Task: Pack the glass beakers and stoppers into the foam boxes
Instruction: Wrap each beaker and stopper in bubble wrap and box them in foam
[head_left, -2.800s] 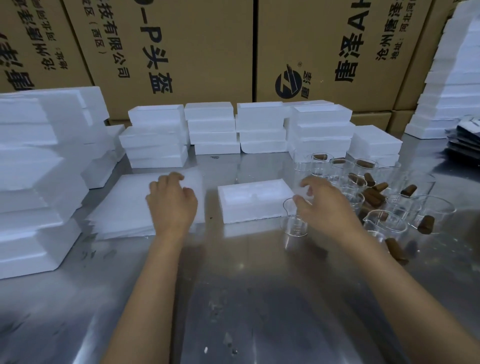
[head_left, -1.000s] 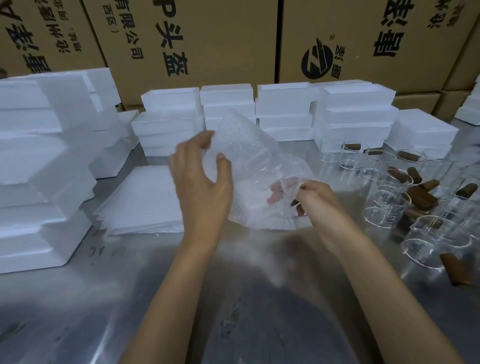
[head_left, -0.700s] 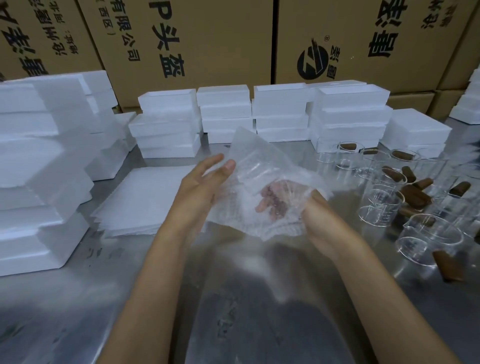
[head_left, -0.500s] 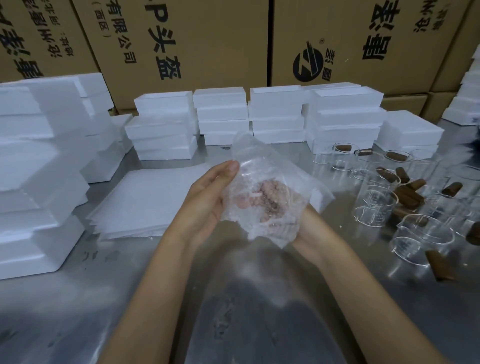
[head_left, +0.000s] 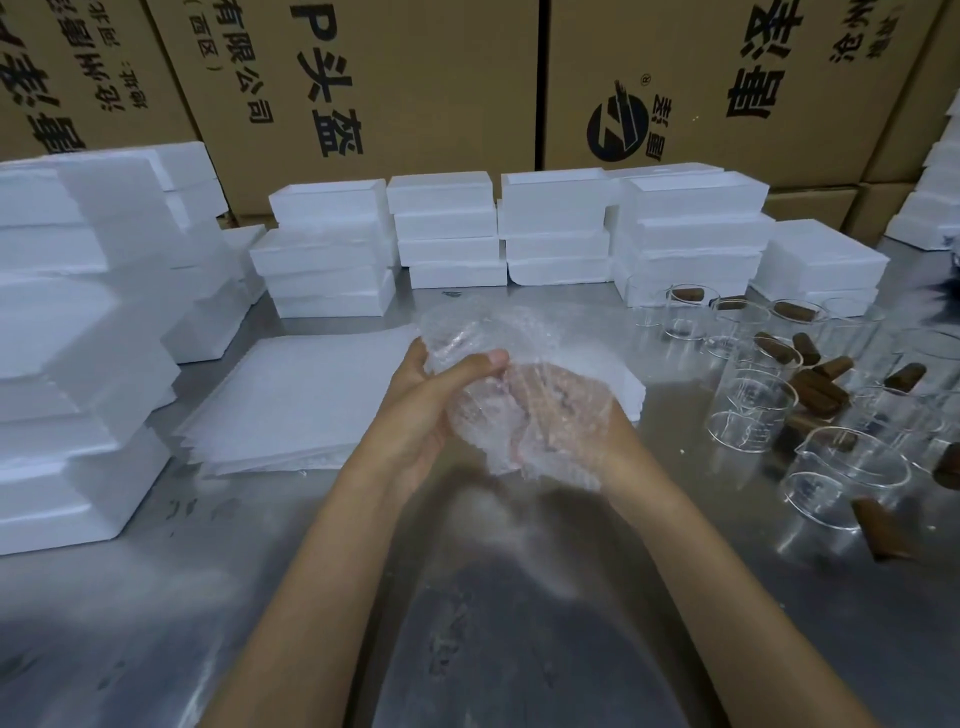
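A sheet of clear bubble wrap is bunched into a bundle above the table's middle. My left hand grips its left side, thumb pressed on top. My right hand cups the bundle from the right and below, and its fingers show pink through the plastic. What the wrap encloses is blurred. Several bare glass beakers stand at the right with brown stoppers among and inside them. One white foam box lies just behind the bundle, mostly hidden.
A flat stack of wrap sheets lies left of my hands. Stacks of foam boxes line the back, with a taller pile at the left. Cardboard cartons wall off the rear. The metal table is bare in front.
My left hand took a wrap sheet from the stack while my right held a beaker. Both hands then folded the sheet over the right hand, and the bundle is tighter now.
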